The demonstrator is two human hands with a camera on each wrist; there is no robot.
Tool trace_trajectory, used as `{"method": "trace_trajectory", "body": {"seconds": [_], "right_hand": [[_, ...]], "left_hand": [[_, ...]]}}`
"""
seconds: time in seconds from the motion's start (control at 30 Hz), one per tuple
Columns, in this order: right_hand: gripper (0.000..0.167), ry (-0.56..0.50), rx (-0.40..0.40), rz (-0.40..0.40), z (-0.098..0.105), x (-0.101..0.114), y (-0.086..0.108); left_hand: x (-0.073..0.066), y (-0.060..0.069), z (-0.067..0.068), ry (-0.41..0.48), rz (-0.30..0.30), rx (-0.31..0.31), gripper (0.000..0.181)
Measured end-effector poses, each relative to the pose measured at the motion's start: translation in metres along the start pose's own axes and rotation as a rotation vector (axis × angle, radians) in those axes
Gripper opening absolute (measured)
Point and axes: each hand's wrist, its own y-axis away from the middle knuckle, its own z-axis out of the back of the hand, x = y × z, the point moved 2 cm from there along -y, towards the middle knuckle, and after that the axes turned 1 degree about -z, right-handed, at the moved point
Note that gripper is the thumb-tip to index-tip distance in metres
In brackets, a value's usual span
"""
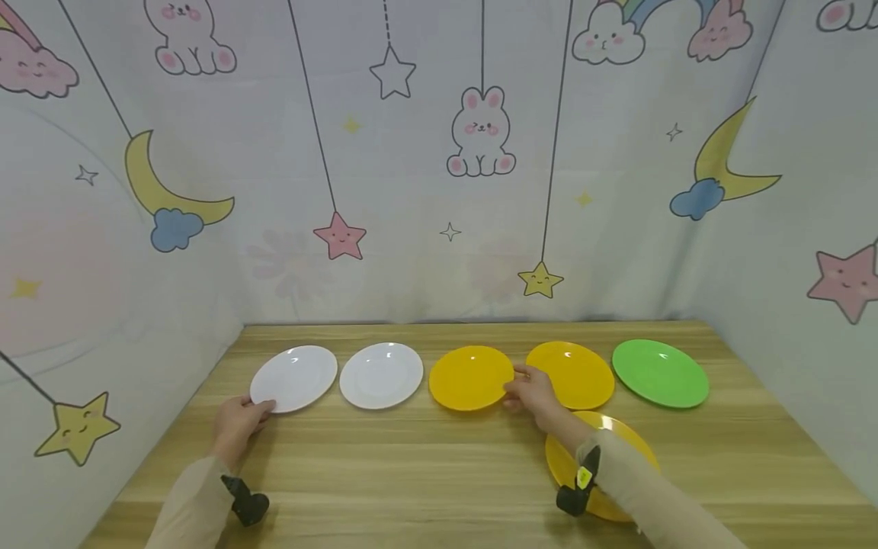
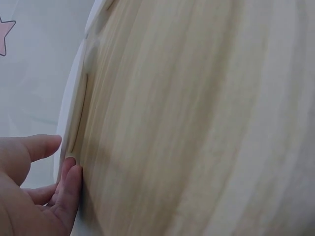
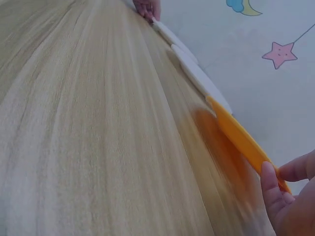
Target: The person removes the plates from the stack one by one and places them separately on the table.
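Note:
At the left end of a row of plates, my left hand [image 1: 240, 423] pinches the near rim of a white plate [image 1: 295, 378], thumb on top and fingers beneath. My right hand [image 1: 535, 394] grips the right rim of a yellow plate [image 1: 472, 377] in the middle of the row. In the right wrist view that yellow plate [image 3: 241, 137] shows edge-on, its rim above the tabletop with a shadow below. A second white plate [image 1: 381, 375] lies between the two held ones. The left wrist view shows the white plate [image 2: 71, 98] edge-on by my thumb.
Right of my right hand lie another yellow plate [image 1: 579, 377] and a green plate [image 1: 660, 374]. A third yellow plate [image 1: 604, 431] sits nearer, partly hidden under my right forearm. The wooden table [image 1: 411, 473] meets patterned cloth walls [image 1: 411, 290] at the back and sides.

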Motion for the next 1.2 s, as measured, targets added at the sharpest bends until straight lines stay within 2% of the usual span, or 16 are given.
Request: {"method": "trace_trajectory", "body": {"seconds": [0.2,0.47,0.63,0.9,1.2], "right_hand": [[0.051,-0.025,0.018,0.027,0.000,0.002,0.008],[0.051,-0.048,0.021,0.033,0.000,0.000,0.011],[0.053,-0.061,0.017,0.044,0.003,0.002,0.011],[0.053,-0.061,0.027,0.031,0.008,0.008,0.014],[0.051,-0.059,-0.008,0.005,0.007,0.012,0.011]], "left_hand": [[0.004,0.000,-0.001,0.015,0.012,-0.013,0.058],[0.000,0.006,0.002,0.006,-0.011,0.002,0.058],[-0.002,0.006,0.002,0.011,0.001,0.001,0.059],[-0.001,0.005,0.002,0.026,0.020,0.008,0.060],[-0.001,0.004,0.003,0.004,0.019,0.002,0.060]]}}
